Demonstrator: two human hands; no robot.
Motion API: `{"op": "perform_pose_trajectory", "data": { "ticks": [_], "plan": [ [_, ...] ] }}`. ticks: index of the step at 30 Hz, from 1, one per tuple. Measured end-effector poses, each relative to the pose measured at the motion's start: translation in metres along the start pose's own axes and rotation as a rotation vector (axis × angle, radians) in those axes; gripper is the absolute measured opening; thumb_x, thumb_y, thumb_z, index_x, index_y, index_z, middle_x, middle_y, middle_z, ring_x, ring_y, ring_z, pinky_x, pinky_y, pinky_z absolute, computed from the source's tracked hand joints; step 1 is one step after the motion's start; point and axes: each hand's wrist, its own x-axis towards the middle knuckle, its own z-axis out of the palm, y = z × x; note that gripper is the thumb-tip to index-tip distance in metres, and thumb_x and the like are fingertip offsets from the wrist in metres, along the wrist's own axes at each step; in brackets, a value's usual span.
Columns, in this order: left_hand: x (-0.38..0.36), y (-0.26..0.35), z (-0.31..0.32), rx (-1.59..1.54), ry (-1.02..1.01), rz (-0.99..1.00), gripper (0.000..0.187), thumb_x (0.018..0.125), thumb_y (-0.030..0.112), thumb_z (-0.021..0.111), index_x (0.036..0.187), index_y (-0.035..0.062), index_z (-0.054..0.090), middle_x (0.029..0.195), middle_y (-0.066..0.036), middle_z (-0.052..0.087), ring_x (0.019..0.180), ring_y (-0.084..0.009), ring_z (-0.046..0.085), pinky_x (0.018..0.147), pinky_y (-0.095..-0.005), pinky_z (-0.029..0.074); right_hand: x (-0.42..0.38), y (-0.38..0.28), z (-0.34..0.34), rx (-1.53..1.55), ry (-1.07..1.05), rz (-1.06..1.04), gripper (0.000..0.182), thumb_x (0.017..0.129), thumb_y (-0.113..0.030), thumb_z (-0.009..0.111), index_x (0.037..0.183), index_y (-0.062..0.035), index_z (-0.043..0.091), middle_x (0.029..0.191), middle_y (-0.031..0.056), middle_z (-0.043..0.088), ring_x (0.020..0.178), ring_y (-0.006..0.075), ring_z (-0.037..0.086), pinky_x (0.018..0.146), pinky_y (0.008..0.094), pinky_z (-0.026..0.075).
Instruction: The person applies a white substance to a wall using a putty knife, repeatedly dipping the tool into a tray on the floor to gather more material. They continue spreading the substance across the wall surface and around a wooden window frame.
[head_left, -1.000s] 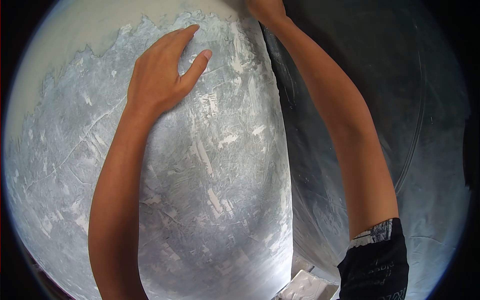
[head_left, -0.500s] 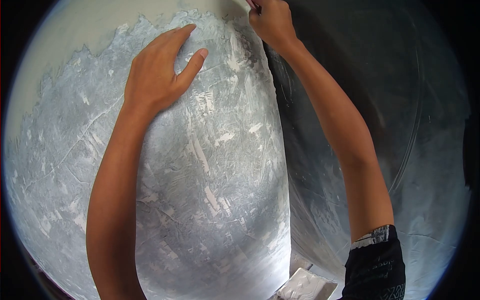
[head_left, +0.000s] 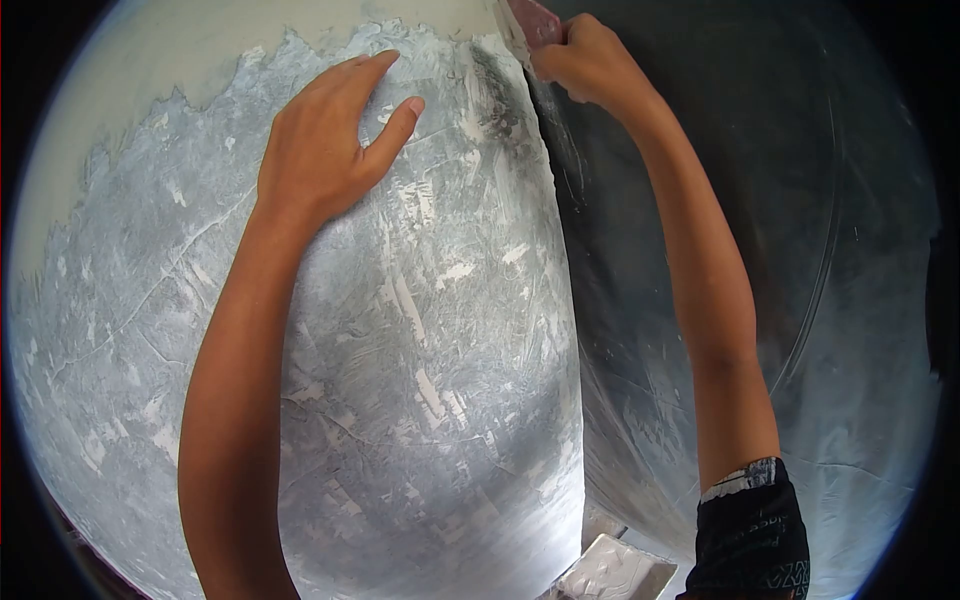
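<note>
My left hand (head_left: 320, 140) lies on the grey, patchy wall (head_left: 420, 300), thumb apart from the fingers. Nothing is in it. At the top, my right hand (head_left: 595, 65) grips a reddish putty scraper (head_left: 540, 22), whose thin blade meets the wall close to its vertical corner. The far end of the scraper is cut off by the frame's top edge. Smooth, cream-coloured filler (head_left: 180, 45) covers the upper wall and ends in a ragged line above my left hand.
Right of the corner, a dark grey wall surface (head_left: 760, 200) recedes in shadow. Low down by the corner sits a pale tray or board (head_left: 620, 570) smeared with filler, partly cut off by the frame. White streaks and cracks mark the grey wall.
My right hand has moved a little down and to the right with the scraper, and more of the scraper now shows. My left hand stays on the wall, slightly shifted right in view.
</note>
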Motion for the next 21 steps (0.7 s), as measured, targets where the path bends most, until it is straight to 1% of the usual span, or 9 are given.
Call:
{"op": "perform_pose_trajectory", "data": {
  "ticks": [2,4,5,7,11,14,17,19,21],
  "plan": [
    [0.000,0.000,0.001,-0.010,-0.005,-0.005,0.049,0.095,0.038,0.059,0.133,0.0083,0.061,0.129,-0.016,0.065,0.120,-0.0341,0.062,0.103,-0.0424,0.047,0.026,0.008,-0.010,0.037,-0.023,0.098,0.023,0.081,-0.014,0.062,0.091,0.0045,0.070,0.085,0.0235,0.071,0.083,0.0402,0.071,0.073,0.0482,0.055],
    [0.000,0.000,0.001,-0.033,0.001,-0.018,0.055,0.094,0.048,0.057,0.130,0.0073,0.064,0.128,-0.019,0.065,0.123,-0.0345,0.060,0.105,-0.0455,0.047,0.048,0.011,-0.017,0.234,0.067,0.055,0.025,0.085,-0.017,0.061,0.074,0.0059,0.064,0.063,0.0145,0.060,0.050,0.0278,0.055,0.048,0.0428,0.039],
    [0.000,0.000,0.001,-0.032,0.000,-0.019,0.055,0.094,0.048,0.057,0.130,0.0073,0.064,0.128,-0.019,0.065,0.123,-0.0345,0.060,0.105,-0.0455,0.047,0.052,0.008,-0.021,0.234,0.065,0.055,0.025,0.085,-0.017,0.061,0.074,0.0059,0.064,0.063,0.0145,0.060,0.050,0.0278,0.055,0.048,0.0428,0.039],
    [0.000,0.000,0.001,-0.045,0.000,-0.020,0.055,0.094,0.048,0.056,0.130,0.0073,0.064,0.128,-0.019,0.066,0.123,-0.0342,0.060,0.105,-0.0454,0.047,0.057,0.002,-0.032,0.163,0.048,0.013,0.031,0.090,-0.020,0.055,0.069,0.0026,0.060,0.061,0.0069,0.052,0.048,0.0172,0.047,0.044,0.0367,0.034],
    [0.000,0.001,0.000,-0.036,0.009,-0.015,0.055,0.094,0.049,0.056,0.130,0.0073,0.064,0.128,-0.019,0.066,0.124,-0.0341,0.060,0.105,-0.0454,0.047,0.051,-0.004,-0.035,0.167,0.142,0.008,0.039,0.094,-0.024,0.052,0.066,0.0020,0.061,0.058,0.0073,0.053,0.048,0.0172,0.049,0.045,0.0360,0.036],
    [0.000,0.002,-0.001,-0.011,-0.004,-0.007,0.049,0.095,0.039,0.059,0.132,0.0076,0.062,0.132,-0.016,0.064,0.122,-0.0335,0.061,0.105,-0.0424,0.046,0.051,-0.004,-0.036,0.172,0.095,-0.013,0.041,0.096,-0.025,0.051,0.067,0.0019,0.063,0.058,0.0076,0.055,0.048,0.0168,0.050,0.045,0.0354,0.037],
    [0.000,0.002,-0.001,-0.025,-0.005,-0.014,0.049,0.095,0.040,0.058,0.132,0.0069,0.062,0.133,-0.017,0.063,0.122,-0.0340,0.060,0.105,-0.0425,0.046,0.059,0.008,-0.029,0.182,0.142,-0.093,0.040,0.095,-0.027,0.052,0.071,0.0028,0.066,0.059,0.0079,0.058,0.048,0.0176,0.053,0.045,0.0346,0.038],
    [0.000,0.001,0.000,-0.057,0.013,-0.020,0.056,0.093,0.049,0.057,0.130,0.0070,0.064,0.127,-0.019,0.066,0.123,-0.0348,0.060,0.105,-0.0461,0.047,0.067,0.016,-0.024,0.300,0.085,-0.106,0.040,0.096,-0.027,0.052,0.074,0.0030,0.067,0.060,0.0085,0.061,0.048,0.0184,0.055,0.045,0.0340,0.041],
    [0.000,0.001,0.002,-0.051,0.017,-0.020,0.056,0.093,0.049,0.057,0.130,0.0071,0.064,0.126,-0.020,0.066,0.123,-0.0351,0.060,0.104,-0.0465,0.047,0.072,0.020,-0.017,0.352,0.114,-0.118,0.039,0.095,-0.027,0.051,0.074,0.0026,0.066,0.061,0.0091,0.061,0.048,0.0190,0.056,0.045,0.0343,0.042]
  ]
}}
